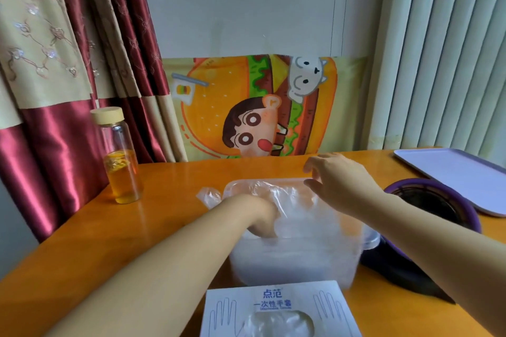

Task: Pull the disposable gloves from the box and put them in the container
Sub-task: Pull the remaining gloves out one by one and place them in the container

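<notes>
A white glove box [276, 301] lies at the near table edge, with clear gloves bulging from its oval opening [279, 323]. Behind it stands a translucent plastic container [295, 262]. My left hand [260, 219] reaches down into the container, its fingers curled and hidden among clear plastic gloves [298, 205]. My right hand [336, 180] hovers over the container's far right corner, fingers bent, touching the top edge of the glove plastic. One glove's end [208, 195] hangs out past the container's far left side onto the table.
A glass bottle [120, 161] of amber liquid with a pale lid stands at the left on the orange table [175, 186]. A purple-rimmed dark bowl [435, 205] sits right of the container, with a pale tray [460, 172] behind it. Curtains and a cartoon cloth line the back.
</notes>
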`<state>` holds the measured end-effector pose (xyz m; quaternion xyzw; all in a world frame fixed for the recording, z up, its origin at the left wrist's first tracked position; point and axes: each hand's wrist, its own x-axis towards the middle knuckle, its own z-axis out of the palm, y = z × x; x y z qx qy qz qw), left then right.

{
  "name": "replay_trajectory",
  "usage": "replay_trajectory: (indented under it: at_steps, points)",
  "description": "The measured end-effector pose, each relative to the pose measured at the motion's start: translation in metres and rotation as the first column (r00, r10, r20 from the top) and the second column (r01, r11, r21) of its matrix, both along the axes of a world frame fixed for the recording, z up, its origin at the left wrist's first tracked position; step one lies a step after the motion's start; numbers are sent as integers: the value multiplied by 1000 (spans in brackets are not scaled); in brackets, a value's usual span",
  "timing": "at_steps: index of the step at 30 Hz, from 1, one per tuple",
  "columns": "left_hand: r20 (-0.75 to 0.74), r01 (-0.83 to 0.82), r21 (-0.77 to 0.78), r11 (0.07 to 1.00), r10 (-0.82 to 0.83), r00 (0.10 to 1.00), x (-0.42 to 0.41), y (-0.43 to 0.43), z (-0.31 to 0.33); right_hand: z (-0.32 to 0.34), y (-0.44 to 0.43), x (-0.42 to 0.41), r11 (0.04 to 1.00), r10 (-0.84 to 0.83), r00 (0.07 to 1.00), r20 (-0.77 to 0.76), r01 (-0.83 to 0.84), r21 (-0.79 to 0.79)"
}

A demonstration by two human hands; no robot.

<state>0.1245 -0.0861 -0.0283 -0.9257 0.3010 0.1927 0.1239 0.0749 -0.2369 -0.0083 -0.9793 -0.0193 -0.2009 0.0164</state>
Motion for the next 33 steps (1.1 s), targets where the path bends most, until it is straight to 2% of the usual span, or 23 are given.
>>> replay_trajectory:
  at_steps: [1, 3, 5, 8, 12, 16, 19, 21, 23, 25, 27, 29, 31, 33]
  points:
    - [-7, -3, -4, 1000, 3, 1000, 2, -2, -1, -1, 5, 2, 996, 70, 995, -73, -66, 52]
    - [-35, 13, -2, 1000, -13, 999, 2, -4, -1, -12, 13, 8, 987, 163, 930, -330, -147, 71]
    - [-80, 23, 23, 999, -21, 997, 3, -6, -2, -25, 14, 17, 989, 113, 828, -549, -148, -20]
    - [-182, 31, 27, 999, -26, 983, 5, -6, -4, -42, 9, 27, 988, 28, 703, -711, -127, -86]
    - [-215, -14, -15, 1000, 11, 977, 12, -2, -8, -45, 6, 32, 983, -36, 615, -788, -122, -140]
    - [-192, -173, -149, 974, 144, 971, 20, 0, -17, -46, 5, 38, 978, -100, 561, -822, -97, -186]
    - [-135, -171, -46, 984, 163, 977, 26, -1, -29, -52, 7, 42, 973, -122, 528, -841, -102, -206]
    - [-174, -148, -20, 989, 142, 974, 25, -1, -30, -54, 9, 40, 971, -142, 515, -845, -92, -219]
    - [-185, -160, -86, 983, 142, 972, 22, 2, -19, -47, 9, 35, 976, -134, 515, -847, -80, -203]
    - [-148, -175, -233, 957, 143, 979, 18, 8, 0, -30, 8, 24, 991, -59, 552, -832, -69, -116]
    - [-149, -174, -411, 895, 122, 981, 11, 18, 21, -9, 6, 13, 998, 61, 627, -776, -48, 40]
    - [-144, -186, -591, 785, 124, 982, 2, 28, 41, 10, 3, 2, 983, 159, 731, -664, -58, 171]
    - [-129, -227, -767, 601, 202, 971, -8, 37, 53, 23, 4, -8, 959, 234, 824, -516, -109, 260]
    - [-164, -261, -896, 360, 280, 946, -17, 42, 61, 31, 8, -17, 902, 315, 872, -374, -154, 403]
